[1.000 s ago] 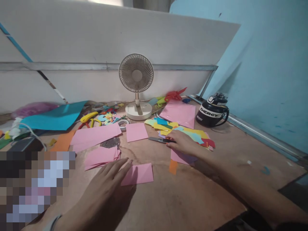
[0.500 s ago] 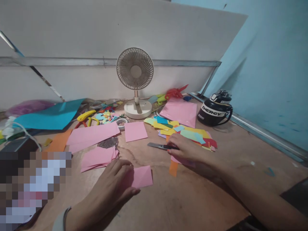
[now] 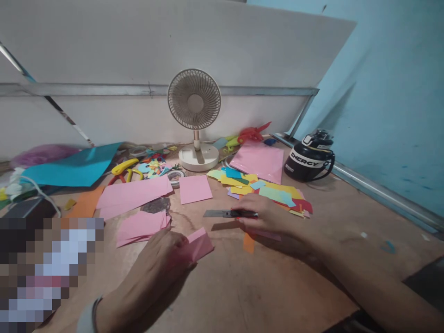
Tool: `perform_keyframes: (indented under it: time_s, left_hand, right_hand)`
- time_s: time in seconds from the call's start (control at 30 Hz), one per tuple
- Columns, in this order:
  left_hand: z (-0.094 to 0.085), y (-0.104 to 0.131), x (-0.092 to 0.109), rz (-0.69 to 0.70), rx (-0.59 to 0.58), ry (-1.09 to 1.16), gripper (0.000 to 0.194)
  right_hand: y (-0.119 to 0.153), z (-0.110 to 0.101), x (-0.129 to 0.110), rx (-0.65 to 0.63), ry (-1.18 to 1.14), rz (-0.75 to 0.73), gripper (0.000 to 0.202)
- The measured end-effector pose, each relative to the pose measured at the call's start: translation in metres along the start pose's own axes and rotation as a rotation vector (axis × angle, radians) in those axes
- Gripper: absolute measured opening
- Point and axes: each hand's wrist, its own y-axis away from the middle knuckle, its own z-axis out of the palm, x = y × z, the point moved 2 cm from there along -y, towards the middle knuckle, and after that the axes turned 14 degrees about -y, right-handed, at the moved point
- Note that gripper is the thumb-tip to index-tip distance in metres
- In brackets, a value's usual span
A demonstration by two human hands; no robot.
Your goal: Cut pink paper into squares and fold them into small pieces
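Between the thumb and fingers of my left hand (image 3: 157, 261) is a folded piece of pink paper (image 3: 200, 245), tilted up off the table. My right hand (image 3: 265, 215) is closed around a utility knife (image 3: 239, 213), its blade out and pointing left, just above the table. Under that hand lie a strip of pink paper and an orange paper strip (image 3: 249, 243). Just beyond my left hand is a stack of pink paper pieces (image 3: 142, 226). A pink square (image 3: 195, 189) lies flat farther back.
Behind stand a white fan (image 3: 198, 157) and a black jug (image 3: 307, 162). Colored paper scraps (image 3: 277, 193) and a pink paper pack (image 3: 260, 162) lie right of center. To the left are yellow-handled scissors (image 3: 125, 166), a tape roll (image 3: 176, 178) and a blue sheet (image 3: 72, 166).
My left hand has lifted and tilted the folded pink paper from the table. The knife has risen slightly and moved left in my right hand.
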Motion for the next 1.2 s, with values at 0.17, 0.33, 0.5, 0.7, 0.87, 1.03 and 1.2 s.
perform_keyframes:
  time_s: [0.17,0.33,0.5,0.7,0.87,1.03,1.2]
  left_hand:
    - [0.008,0.0,-0.004,0.055,0.05,-0.02,0.035]
    - [-0.002,-0.006,-0.002,0.041,0.048,-0.097,0.039]
    - [-0.002,-0.004,-0.001,0.098,0.11,-0.197,0.039]
    - [0.0,-0.005,0.003,0.413,-0.075,-0.18,0.057]
    - [-0.009,-0.001,0.002,0.447,-0.216,-0.054,0.06]
    - [-0.009,0.006,0.001,0.439,-0.307,-0.076,0.087]
    - [-0.005,0.008,0.0,0.437,-0.358,-0.088,0.092]
  right_hand:
    - [0.001,0.012,-0.017,-0.005,-0.005,-0.017,0.021]
    - [0.002,0.022,-0.022,-0.007,0.005,0.0,0.02]
    - [0.003,0.024,-0.018,-0.112,-0.022,-0.022,0.022]
    - [0.0,0.025,-0.016,-0.128,-0.045,-0.078,0.024]
    - [0.0,0.028,-0.014,-0.14,-0.06,-0.12,0.026]
    - [0.0,0.031,-0.014,-0.196,-0.058,-0.149,0.03]
    - [-0.001,0.038,-0.008,-0.195,-0.034,-0.153,0.027]
